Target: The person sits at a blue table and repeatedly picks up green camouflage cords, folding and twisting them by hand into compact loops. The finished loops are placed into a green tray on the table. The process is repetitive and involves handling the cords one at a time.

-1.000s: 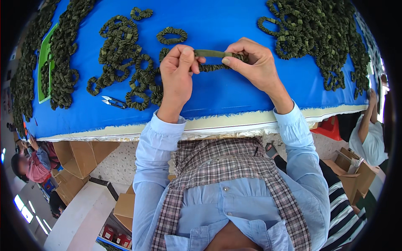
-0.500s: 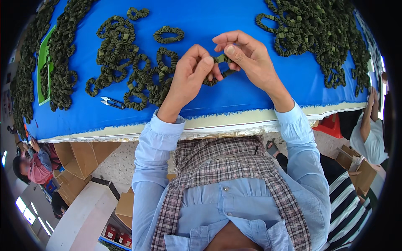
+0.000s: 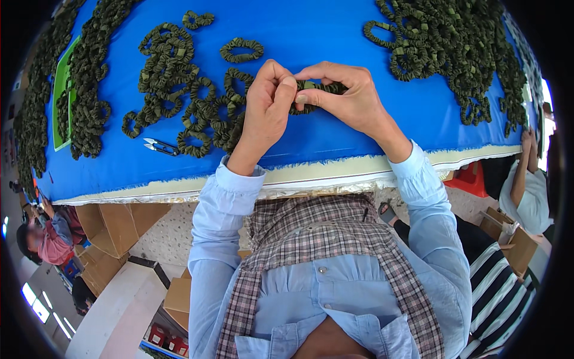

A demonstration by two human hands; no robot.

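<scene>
Both hands meet over the blue-covered table around one dark green scrunchie (image 3: 326, 88). My left hand (image 3: 269, 105) is closed, thumb pressed on the forefinger at the scrunchie's left end. My right hand (image 3: 350, 99) pinches the band between thumb and fingers, its fingertips close to the left thumb. Part of the band is hidden behind the fingers. Left of my left hand lies a loose pile of similar scrunchies (image 3: 200, 110). A single scrunchie (image 3: 241, 50) rests just beyond it. Small thread snips (image 3: 160, 147) lie by the pile's near end.
A large heap of scrunchies (image 3: 442, 54) covers the far right. More line the left side around a green tray (image 3: 58, 128). The table's frayed front edge (image 3: 335, 170) runs before me. Cardboard boxes (image 3: 122, 224) stand below at left. Other people sit at both sides.
My right hand has come down and left, its fingertips closing in against my left hand. The scrunchie, earlier stretched between the hands, is now gathered more behind the right fingers.
</scene>
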